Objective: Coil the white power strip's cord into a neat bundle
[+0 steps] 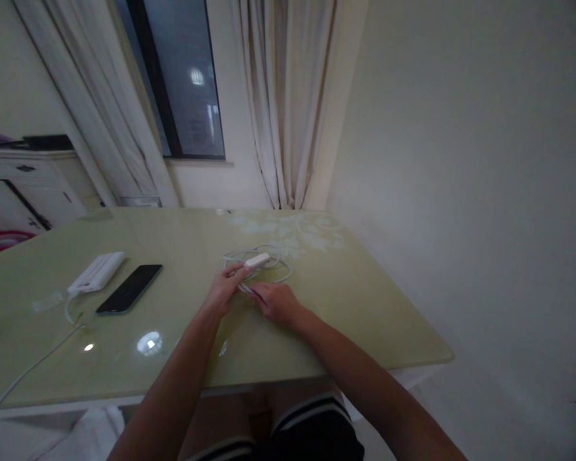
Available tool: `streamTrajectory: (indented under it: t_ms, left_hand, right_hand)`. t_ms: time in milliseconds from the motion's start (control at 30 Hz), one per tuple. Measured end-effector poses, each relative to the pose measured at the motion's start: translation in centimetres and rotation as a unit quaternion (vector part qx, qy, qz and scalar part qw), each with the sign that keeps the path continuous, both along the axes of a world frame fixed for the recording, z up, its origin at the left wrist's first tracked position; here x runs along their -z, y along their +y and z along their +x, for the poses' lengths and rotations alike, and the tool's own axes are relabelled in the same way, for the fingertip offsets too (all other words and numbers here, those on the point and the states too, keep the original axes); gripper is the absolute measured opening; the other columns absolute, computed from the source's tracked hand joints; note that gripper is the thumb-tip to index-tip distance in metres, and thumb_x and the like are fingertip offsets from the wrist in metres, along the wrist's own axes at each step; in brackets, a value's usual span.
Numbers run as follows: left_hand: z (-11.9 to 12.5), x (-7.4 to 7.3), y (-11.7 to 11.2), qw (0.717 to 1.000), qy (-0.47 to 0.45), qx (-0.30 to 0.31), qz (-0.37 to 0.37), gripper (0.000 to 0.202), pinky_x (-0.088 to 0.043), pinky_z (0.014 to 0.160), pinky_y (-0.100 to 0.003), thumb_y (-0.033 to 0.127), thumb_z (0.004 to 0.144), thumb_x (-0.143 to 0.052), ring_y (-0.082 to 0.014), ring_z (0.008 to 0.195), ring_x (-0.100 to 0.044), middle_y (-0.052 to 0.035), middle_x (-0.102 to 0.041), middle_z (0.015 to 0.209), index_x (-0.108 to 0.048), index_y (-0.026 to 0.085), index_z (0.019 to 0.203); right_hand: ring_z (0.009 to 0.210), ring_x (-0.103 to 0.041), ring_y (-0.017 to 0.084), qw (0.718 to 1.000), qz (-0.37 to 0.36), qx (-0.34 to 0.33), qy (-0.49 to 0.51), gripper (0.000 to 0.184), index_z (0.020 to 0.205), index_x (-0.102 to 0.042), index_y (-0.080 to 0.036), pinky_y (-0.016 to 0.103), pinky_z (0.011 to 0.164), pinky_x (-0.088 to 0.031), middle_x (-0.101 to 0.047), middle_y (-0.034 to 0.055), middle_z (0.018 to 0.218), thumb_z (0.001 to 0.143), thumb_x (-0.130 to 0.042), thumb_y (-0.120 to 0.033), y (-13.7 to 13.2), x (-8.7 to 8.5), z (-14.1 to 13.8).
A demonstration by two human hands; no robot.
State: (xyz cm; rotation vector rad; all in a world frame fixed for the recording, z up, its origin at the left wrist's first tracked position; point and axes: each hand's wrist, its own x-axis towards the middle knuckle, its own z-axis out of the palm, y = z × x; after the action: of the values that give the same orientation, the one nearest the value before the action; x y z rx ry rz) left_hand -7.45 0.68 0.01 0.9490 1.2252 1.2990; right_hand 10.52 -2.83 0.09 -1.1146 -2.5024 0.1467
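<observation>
A loosely coiled white cable [284,276] lies on the glossy table, just in front of my hands. Within its loops rests a small white oblong block [258,260], perhaps a plug or adapter. My left hand [224,287] is closed on the near-left part of the coil, its fingertips by the block's left end. From the right, my right hand [276,302] pinches the cable's near side, close to the left fingers. The fingers hide part of the cable, so the exact grip points are unclear.
On the left of the table [182,243] lie a black-screened phone [130,289] and a white power bank [97,272] with a short lead. Another white cable [33,366] runs over the front-left edge. A wall [461,192] stands to the right, curtains [288,96] behind.
</observation>
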Motion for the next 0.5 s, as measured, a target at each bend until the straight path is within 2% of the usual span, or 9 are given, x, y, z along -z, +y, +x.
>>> streamTrajectory:
  t_ms: [67, 133, 233, 300, 367, 500]
  left_hand:
    - [0.3, 0.2, 0.2, 1.000, 0.004, -0.031, 0.001, 0.067, -0.038, 0.044, -0.020, 0.044, 0.058, -0.094, -0.0096, 0.046, -0.053, 0.0066, -0.058, 0.059, -0.068, 0.015, 0.112]
    - [0.6, 0.3, 0.3, 0.996, -0.021, -0.084, -0.020, 0.073, -0.036, 0.043, -0.019, 0.036, 0.056, -0.096, -0.0077, 0.044, -0.050, 0.0105, -0.053, 0.059, -0.062, 0.017, 0.117]
    - [1.1, 0.1, 0.5, 0.989, -0.068, -0.117, -0.053, 0.063, -0.041, 0.046, -0.020, 0.027, 0.058, -0.096, -0.0082, 0.048, -0.054, 0.0073, -0.059, 0.067, -0.059, 0.016, 0.107]
    - [1.2, 0.0, 0.4, 0.990, -0.079, -0.097, -0.058, 0.048, -0.041, 0.047, -0.021, 0.028, 0.062, -0.093, -0.0087, 0.050, -0.055, 0.0041, -0.060, 0.067, -0.060, 0.014, 0.095]
    - [1.3, -0.1, 0.3, 0.990, -0.080, -0.097, -0.056, 0.043, -0.042, 0.048, -0.020, 0.031, 0.067, -0.090, -0.0085, 0.051, -0.056, 0.0037, -0.060, 0.066, -0.060, 0.015, 0.092]
    - [1.2, -0.2, -0.1, 0.988, -0.054, -0.144, 0.008, 0.054, -0.049, 0.054, -0.021, 0.041, 0.070, -0.087, -0.0099, 0.056, -0.061, 0.0042, -0.065, 0.071, -0.055, 0.019, 0.108]
  right_hand:
    - [0.099, -0.071, 0.021, 1.000, 0.004, 0.002, 0.000, 0.031, 0.127, -0.065, -0.021, 0.028, 0.084, -0.051, -0.075, 0.0096, 0.116, 0.105, -0.046, -0.033, 0.0, 0.0, 0.0]
    - [0.098, -0.070, 0.021, 1.000, 0.009, 0.005, 0.002, 0.031, 0.127, -0.065, -0.021, 0.028, 0.083, -0.051, -0.075, 0.0097, 0.115, 0.105, -0.046, -0.032, 0.1, 0.0, 0.0]
    - [0.096, -0.070, 0.021, 1.000, 0.020, 0.013, 0.003, 0.031, 0.128, -0.065, -0.021, 0.029, 0.083, -0.050, -0.075, 0.0090, 0.116, 0.105, -0.045, -0.032, 0.0, 0.0, 0.0]
    - [0.096, -0.070, 0.021, 0.999, 0.025, 0.021, 0.003, 0.031, 0.126, -0.065, -0.021, 0.029, 0.084, -0.049, -0.075, 0.0089, 0.116, 0.106, -0.044, -0.033, 0.0, 0.0, 0.0]
    - [0.096, -0.070, 0.020, 0.999, 0.025, 0.031, 0.002, 0.032, 0.125, -0.066, -0.022, 0.029, 0.085, -0.049, -0.075, 0.0091, 0.115, 0.107, -0.043, -0.035, 0.1, -0.1, 0.0]
    - [0.098, -0.070, 0.021, 0.998, 0.024, 0.053, 0.008, 0.033, 0.125, -0.066, -0.022, 0.030, 0.087, -0.048, -0.075, 0.0091, 0.116, 0.107, -0.042, -0.036, 0.3, -0.4, 0.1]
